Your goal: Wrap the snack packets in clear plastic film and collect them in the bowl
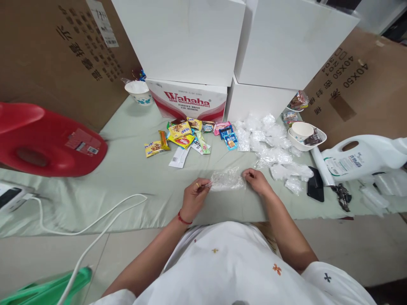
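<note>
A crinkled clear plastic bag (228, 179) is stretched between my two hands, just over the green cloth. My left hand (194, 195), with a ring and a red bracelet, pinches the bag's left end. At its right end, the fingers of my right hand (257, 181) are closed on the edge. Beyond my hands lies a pile of small wrapped snacks (181, 134), yellow, green, blue and pink. To their right spreads a heap of crumpled clear plastic bags (265, 142).
White boxes (187, 101) line the back of the cloth-covered table (127, 169). A red jug (47, 142) and a white cable (95, 226) are at the left. On the right are bowls (307, 137), a black phone-like object (315, 185), keys (342, 197) and a white jug (362, 156).
</note>
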Available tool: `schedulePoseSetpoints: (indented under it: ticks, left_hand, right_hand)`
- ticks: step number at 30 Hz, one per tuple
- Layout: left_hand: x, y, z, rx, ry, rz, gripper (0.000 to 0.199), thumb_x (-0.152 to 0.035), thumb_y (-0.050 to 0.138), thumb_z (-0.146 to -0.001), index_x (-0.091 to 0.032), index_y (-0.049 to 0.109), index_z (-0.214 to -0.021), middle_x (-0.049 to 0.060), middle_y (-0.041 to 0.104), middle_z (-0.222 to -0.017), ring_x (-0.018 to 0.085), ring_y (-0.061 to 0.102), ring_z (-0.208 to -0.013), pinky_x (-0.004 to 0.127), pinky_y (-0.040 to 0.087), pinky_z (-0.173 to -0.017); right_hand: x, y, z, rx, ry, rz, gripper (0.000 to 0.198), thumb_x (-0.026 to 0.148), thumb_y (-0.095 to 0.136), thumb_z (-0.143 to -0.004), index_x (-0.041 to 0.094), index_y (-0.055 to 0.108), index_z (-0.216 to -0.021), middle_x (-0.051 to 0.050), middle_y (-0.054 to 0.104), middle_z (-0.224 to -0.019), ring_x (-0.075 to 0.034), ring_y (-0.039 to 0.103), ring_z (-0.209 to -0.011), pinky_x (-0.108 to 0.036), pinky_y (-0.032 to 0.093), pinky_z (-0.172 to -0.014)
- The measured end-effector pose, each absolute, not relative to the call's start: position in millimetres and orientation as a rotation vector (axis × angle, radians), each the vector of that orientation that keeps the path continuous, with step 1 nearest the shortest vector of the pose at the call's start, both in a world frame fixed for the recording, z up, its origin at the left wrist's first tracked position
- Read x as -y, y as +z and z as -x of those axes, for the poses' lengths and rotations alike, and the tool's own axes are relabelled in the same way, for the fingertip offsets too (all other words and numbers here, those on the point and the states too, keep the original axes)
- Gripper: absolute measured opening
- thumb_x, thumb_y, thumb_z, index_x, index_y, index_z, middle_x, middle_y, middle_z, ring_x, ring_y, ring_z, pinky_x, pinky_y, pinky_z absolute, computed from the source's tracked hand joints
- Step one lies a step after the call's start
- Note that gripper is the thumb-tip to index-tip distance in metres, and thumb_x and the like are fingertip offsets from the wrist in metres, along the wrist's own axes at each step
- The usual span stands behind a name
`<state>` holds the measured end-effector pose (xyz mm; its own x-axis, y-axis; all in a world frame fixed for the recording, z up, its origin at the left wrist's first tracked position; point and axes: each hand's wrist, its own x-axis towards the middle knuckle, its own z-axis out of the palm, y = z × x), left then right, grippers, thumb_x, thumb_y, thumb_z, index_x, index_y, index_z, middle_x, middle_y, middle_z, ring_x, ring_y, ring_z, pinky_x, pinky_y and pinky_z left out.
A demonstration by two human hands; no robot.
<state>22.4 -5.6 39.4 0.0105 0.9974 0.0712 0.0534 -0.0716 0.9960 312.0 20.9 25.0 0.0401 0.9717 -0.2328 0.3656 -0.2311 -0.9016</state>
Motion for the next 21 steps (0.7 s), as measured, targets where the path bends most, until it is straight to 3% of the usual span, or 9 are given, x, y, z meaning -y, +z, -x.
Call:
schedulePoseSetpoints:
  ticks: [3,7,10,13,15,18,21]
  left_hand:
    - [9,44,-10,-1.118,1.304,-1.363,0.012,-0.033,0.075,-0.083,-0.022,0.078,-0.086,0.004,0.074,-0.088,0.015,0.066,-0.082,0.025,0.051,-0.074]
    - [10,45,-8,-1.067,1.256,-1.353,0.012,-0.032,0.076,-0.083,-0.021,0.079,-0.086,0.004,0.074,-0.085,0.015,0.067,-0.079,0.025,0.053,-0.071]
    - [8,46,-10,-1.081,1.258,-1.309,0.012,-0.032,0.078,-0.081,-0.021,0.079,-0.086,0.004,0.075,-0.087,0.015,0.068,-0.080,0.024,0.053,-0.071]
    - [10,49,2,-1.054,1.284,-1.333,0.007,-0.028,0.077,-0.083,-0.023,0.080,-0.086,0.005,0.076,-0.093,0.016,0.069,-0.086,0.025,0.054,-0.075]
    - [14,51,14,-1.019,1.277,-1.362,0.005,-0.026,0.077,-0.084,-0.024,0.081,-0.085,0.006,0.076,-0.098,0.016,0.070,-0.090,0.025,0.054,-0.076]
    - [19,50,26,-1.021,1.269,-1.318,0.005,-0.024,0.079,-0.082,-0.025,0.082,-0.086,0.006,0.076,-0.098,0.016,0.070,-0.091,0.025,0.053,-0.077]
    - [20,46,23,-1.054,1.289,-1.215,0.007,-0.024,0.082,-0.078,-0.025,0.082,-0.085,0.004,0.076,-0.094,0.016,0.070,-0.089,0.025,0.053,-0.078]
  right_hand:
    - [-19,28,-313,1.230,1.190,1.667,0.030,0.047,0.067,-0.080,0.019,0.066,-0.088,0.003,0.055,-0.068,-0.012,0.040,-0.061,-0.024,0.030,-0.057]
    - [-16,37,-302,1.377,1.456,1.388,0.046,0.048,0.077,-0.077,0.023,0.067,-0.115,-0.003,0.069,-0.097,-0.012,0.050,-0.068,-0.024,0.037,-0.061]
    - [-21,37,-295,1.380,1.558,1.313,0.038,0.046,0.079,-0.075,0.021,0.071,-0.102,-0.002,0.069,-0.088,-0.013,0.052,-0.068,-0.024,0.039,-0.062]
    - [-28,31,-298,1.142,1.444,1.426,0.035,0.051,0.077,-0.075,0.020,0.068,-0.089,0.002,0.061,-0.072,-0.009,0.037,-0.052,-0.023,0.027,-0.050]
    - [-30,30,-303,1.007,1.396,1.462,0.037,0.053,0.077,-0.075,0.020,0.065,-0.088,0.002,0.059,-0.071,-0.007,0.029,-0.049,-0.023,0.019,-0.046]
    - [-24,35,-307,1.100,1.440,1.370,0.040,0.052,0.075,-0.080,0.021,0.068,-0.104,-0.003,0.069,-0.095,-0.007,0.032,-0.052,-0.023,0.023,-0.048]
    - [-16,46,-300,1.412,1.624,1.188,0.068,0.040,0.083,-0.075,0.030,0.059,-0.138,-0.007,0.063,-0.136,-0.006,0.039,-0.059,-0.022,0.035,-0.055]
